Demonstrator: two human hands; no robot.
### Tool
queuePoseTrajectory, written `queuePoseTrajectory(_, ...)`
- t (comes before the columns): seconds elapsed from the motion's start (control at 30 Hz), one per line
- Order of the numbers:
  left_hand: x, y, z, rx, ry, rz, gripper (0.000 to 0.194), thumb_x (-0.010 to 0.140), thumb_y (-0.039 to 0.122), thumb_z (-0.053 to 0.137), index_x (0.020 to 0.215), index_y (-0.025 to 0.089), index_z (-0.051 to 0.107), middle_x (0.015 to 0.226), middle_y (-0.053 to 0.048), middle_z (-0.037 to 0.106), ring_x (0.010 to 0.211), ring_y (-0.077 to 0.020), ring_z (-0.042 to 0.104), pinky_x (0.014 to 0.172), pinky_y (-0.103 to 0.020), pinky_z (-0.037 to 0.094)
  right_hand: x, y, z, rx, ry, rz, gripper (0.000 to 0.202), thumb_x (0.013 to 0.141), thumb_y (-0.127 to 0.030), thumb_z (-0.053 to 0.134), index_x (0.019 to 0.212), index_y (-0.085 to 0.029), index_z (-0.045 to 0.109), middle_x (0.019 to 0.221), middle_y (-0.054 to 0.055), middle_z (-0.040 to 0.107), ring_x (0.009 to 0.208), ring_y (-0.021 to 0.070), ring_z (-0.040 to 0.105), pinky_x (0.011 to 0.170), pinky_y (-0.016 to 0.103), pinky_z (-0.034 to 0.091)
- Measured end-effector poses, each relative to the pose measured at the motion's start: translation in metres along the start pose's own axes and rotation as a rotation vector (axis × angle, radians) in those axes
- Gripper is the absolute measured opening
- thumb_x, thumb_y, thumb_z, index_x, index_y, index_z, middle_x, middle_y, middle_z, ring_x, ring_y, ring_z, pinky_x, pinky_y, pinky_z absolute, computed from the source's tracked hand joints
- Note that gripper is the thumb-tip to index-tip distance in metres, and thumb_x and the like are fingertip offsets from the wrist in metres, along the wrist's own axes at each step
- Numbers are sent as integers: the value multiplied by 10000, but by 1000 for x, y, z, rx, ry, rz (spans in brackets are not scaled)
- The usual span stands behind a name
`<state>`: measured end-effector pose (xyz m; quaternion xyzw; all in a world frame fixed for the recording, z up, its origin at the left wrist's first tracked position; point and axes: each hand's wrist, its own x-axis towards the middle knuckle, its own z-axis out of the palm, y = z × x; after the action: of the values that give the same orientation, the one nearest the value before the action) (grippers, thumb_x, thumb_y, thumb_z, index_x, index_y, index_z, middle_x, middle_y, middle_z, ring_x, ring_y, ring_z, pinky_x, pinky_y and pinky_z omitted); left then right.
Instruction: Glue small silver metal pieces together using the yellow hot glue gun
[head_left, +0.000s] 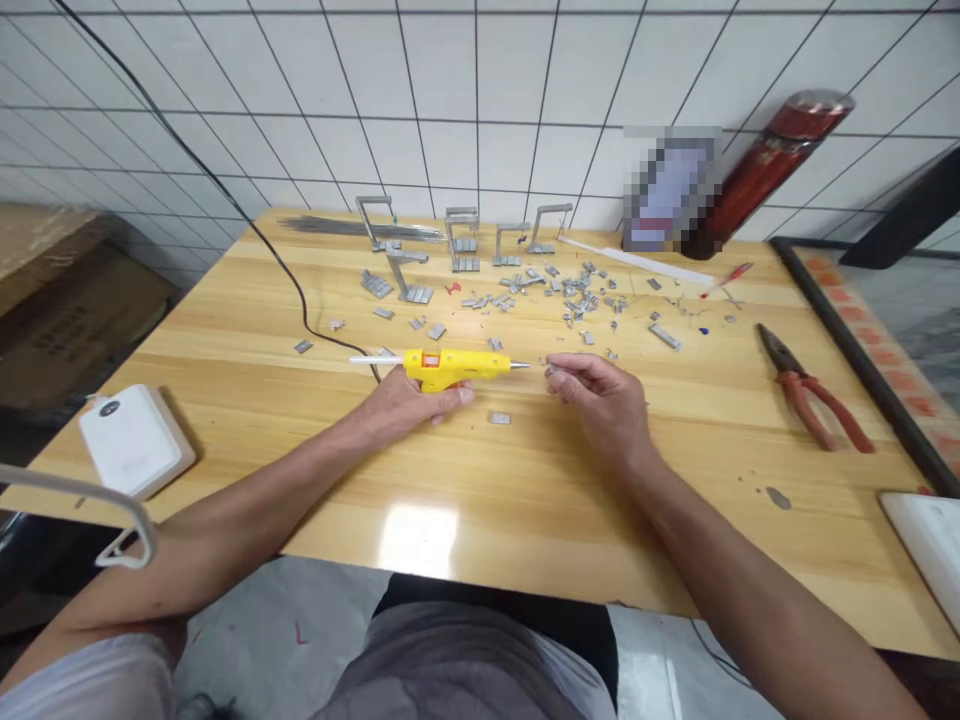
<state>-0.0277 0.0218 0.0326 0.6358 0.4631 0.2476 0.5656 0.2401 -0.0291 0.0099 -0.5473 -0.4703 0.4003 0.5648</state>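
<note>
1. Fingers of your left hand are closing around the grip of a yellow plastic glue gun, which is lying level above the table. A loosening grip could be letting its front dip.

2. Your right hand is holding its fingers narrow, seemingly pinching a small grey piece; its shape is too blurred to tell. So light a pinch could be letting it twist or drop.

3. Those fingertips are sitting just beyond the pointed metal nozzle, apart from it. If it is hot, a small slip of either hand could be burning you; whether it is heated, you cannot tell from here.

4. A thin black cord is running down to the table behind the gun. Snagging it could be jerking your aim.

5. A pale glue stick is jutting from the rear; bumping it could be turning the gun.

6. One flat grey rectangular plate is lying between your hands, nearer you. Dripping glue could be fouling it.

7. Upright grey angled frames are standing farther back, beside scattered grey metal-looking bits. A sweeping forearm or tugged cord could be toppling or mixing them.
</note>
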Motion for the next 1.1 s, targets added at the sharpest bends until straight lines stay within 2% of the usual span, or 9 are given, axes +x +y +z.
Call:
queuePoseTrajectory(0.13,-1,3,3,60,-13,-83,383,759,505,848,905,160,767,750,-16,685,626,-125,550,599,-250,461,-6,6,2,-5,-51,3,192,786,-384,859,946,-278,864,929,23,838,840,180,747,812,344,613)
queuePoseTrajectory(0.27,-1,9,8,67,22,-127,399,700,504,858,874,160,758,707,1,650,606,-120,520,576,-247,447,-10,10,3,10,-74,11,193,805,-395,861,964,-285,865,973,24,848,898,189,758,856,348,612)
queuePoseTrajectory(0.5,-1,5,8,62,-5,-115,382,729,503,852,887,168,756,664,26,610,596,-112,493,573,-235,421,-11,6,3,76,-109,49,241,784,-392,877,981,-260,836,862,3,800,786,148,706,764,303,590)
queuePoseTrajectory(0.73,-2,-2,5,117,-15,-93,390,794,550,830,915,183,779,664,23,586,610,-132,506,583,-251,425,-12,2,3,73,-136,75,282,789,-439,867,993,-253,810,877,14,790,824,171,725,812,346,617)
queuePoseTrajectory(1.1,-3,1,6,119,-21,-104,389,794,543,834,937,187,771,669,24,581,611,-134,490,584,-255,412,-10,3,4,160,-146,60,308,772,-437,904,980,-242,788,862,6,773,803,149,704,789,318,595)
